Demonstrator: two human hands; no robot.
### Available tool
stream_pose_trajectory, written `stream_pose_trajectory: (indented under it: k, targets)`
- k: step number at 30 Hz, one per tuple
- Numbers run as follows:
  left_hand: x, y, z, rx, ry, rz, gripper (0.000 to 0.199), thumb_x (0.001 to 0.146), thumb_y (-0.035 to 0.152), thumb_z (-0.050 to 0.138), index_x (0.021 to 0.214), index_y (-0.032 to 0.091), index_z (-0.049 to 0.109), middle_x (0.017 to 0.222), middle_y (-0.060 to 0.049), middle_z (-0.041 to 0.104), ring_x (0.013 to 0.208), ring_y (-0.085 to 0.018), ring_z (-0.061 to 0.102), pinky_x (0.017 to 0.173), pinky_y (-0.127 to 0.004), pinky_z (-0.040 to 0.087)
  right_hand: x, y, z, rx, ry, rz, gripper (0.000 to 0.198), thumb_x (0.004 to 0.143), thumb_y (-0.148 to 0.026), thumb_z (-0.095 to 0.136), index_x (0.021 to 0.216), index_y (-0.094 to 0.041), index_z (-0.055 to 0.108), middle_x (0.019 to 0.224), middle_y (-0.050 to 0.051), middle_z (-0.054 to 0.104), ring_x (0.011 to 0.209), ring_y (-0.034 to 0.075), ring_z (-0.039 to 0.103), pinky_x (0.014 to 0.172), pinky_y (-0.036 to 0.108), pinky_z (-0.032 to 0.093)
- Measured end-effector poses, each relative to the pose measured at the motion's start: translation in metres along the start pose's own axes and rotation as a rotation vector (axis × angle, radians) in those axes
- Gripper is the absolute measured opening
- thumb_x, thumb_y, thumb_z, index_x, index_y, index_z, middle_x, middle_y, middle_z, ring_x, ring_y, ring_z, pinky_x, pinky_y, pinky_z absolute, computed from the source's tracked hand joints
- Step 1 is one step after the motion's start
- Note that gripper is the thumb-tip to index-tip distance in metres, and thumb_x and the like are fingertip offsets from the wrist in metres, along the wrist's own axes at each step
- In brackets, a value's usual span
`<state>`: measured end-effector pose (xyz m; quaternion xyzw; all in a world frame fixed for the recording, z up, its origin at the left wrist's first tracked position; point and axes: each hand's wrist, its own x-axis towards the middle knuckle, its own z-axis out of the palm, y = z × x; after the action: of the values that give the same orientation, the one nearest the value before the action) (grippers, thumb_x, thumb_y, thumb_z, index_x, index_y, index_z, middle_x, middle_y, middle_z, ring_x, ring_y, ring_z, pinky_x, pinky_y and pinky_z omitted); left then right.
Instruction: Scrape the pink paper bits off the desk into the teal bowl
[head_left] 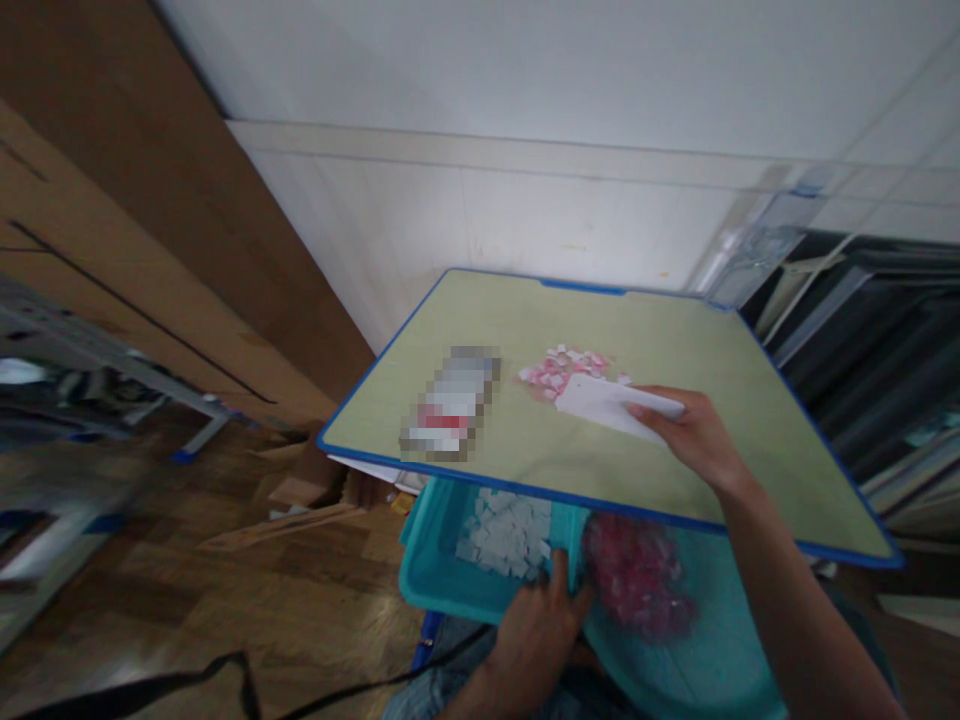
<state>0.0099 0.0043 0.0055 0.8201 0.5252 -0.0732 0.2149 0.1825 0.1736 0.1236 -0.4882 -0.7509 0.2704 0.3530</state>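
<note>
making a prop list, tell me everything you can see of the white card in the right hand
The white card is a flat, thin, roughly oblong piece, plain white, stiff-looking, of paper or plastic. A small dark mark, perhaps a hole, shows near its upper left corner. The right hand grips its right end; its left end meets the pile of pink and white bits in view. Whether it touches the yellowish tabletop is unclear.

A white card (596, 402) is held aslant right of centre, its left end beside scattered pink-and-white bits (553, 377); below centre, white squares (508, 532) are heaped in a turquoise tray (424, 585).
</note>
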Motion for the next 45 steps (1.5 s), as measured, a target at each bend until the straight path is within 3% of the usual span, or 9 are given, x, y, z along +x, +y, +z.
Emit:
stream_pose_trajectory:
  k: [13, 18, 22, 27, 31, 38, 45]
  targets:
    - [-0.001, 0.001, -0.005, -0.038, -0.051, -0.029, 0.066, 0.064, 0.050, 0.066, 0.122, 0.027, 0.044, 0.136, -0.020, 0.031, 0.091, -0.029, 0.059, 0.071, -0.042, 0.051, 0.003, -0.006, -0.010, -0.005, -0.052, 0.036, 0.031, 0.074, -0.042, 0.057, 0.075, -0.014, 0.068, 0.062, 0.002, 0.062, 0.049, 0.011, 0.048, 0.044, 0.022, 0.036]
    - [0.000, 0.001, -0.006, -0.033, -0.057, -0.018, 0.065, 0.063, 0.051, 0.066, 0.120, 0.027, 0.045, 0.134, -0.020, 0.033, 0.089, -0.030, 0.060, 0.069, -0.042, 0.052, 0.000, -0.006, -0.006, 0.039, -0.124, 0.021, 0.030, 0.072, -0.041, 0.060, 0.083, -0.015, 0.070, 0.070, 0.003, 0.067, 0.056, 0.014, 0.055, 0.049, 0.024, 0.041]
    - [0.000, 0.000, -0.004, -0.024, -0.036, -0.016, 0.066, 0.063, 0.050, 0.066, 0.122, 0.028, 0.044, 0.135, -0.021, 0.032, 0.087, -0.029, 0.061, 0.068, -0.041, 0.052, 0.001, -0.007, 0.002, 0.055, -0.087, 0.009, 0.029, 0.073, -0.039, 0.059, 0.084, -0.015, 0.071, 0.074, 0.003, 0.069, 0.059, 0.015, 0.058, 0.051, 0.024, 0.042]
    - [-0.001, 0.000, 0.000, 0.011, -0.004, -0.003, 0.065, 0.064, 0.051, 0.064, 0.121, 0.027, 0.045, 0.134, -0.022, 0.033, 0.086, -0.029, 0.061, 0.066, -0.041, 0.052, -0.001, -0.015, 0.009, 0.118, -0.209, -0.018, 0.023, 0.074, -0.035, 0.060, 0.083, -0.017, 0.071, 0.075, 0.002, 0.070, 0.062, 0.015, 0.060, 0.053, 0.023, 0.043]
    - [-0.002, 0.001, 0.000, 0.021, 0.007, -0.004, 0.063, 0.064, 0.052, 0.063, 0.119, 0.028, 0.045, 0.133, -0.021, 0.034, 0.082, -0.027, 0.062, 0.064, -0.040, 0.052, -0.003, -0.020, 0.010, 0.143, -0.149, 0.020, 0.024, 0.073, -0.035, 0.060, 0.083, -0.016, 0.070, 0.074, 0.002, 0.070, 0.059, 0.015, 0.059, 0.050, 0.022, 0.042]
    - [-0.002, 0.001, -0.004, 0.013, -0.003, -0.006, 0.063, 0.065, 0.052, 0.063, 0.120, 0.029, 0.044, 0.132, -0.020, 0.035, 0.081, -0.026, 0.062, 0.065, -0.040, 0.052, -0.009, -0.024, 0.009, 0.142, -0.274, -0.006, 0.023, 0.074, -0.035, 0.060, 0.082, -0.017, 0.071, 0.076, 0.003, 0.070, 0.062, 0.015, 0.061, 0.054, 0.023, 0.045]
    - [-0.002, 0.002, -0.006, 0.003, -0.026, -0.024, 0.061, 0.066, 0.049, 0.063, 0.120, 0.028, 0.044, 0.132, -0.020, 0.035, 0.082, -0.027, 0.062, 0.066, -0.041, 0.052, -0.010, -0.025, 0.012, 0.139, -0.248, 0.003, 0.025, 0.075, -0.037, 0.058, 0.083, -0.016, 0.070, 0.073, 0.003, 0.070, 0.062, 0.015, 0.061, 0.053, 0.023, 0.045]
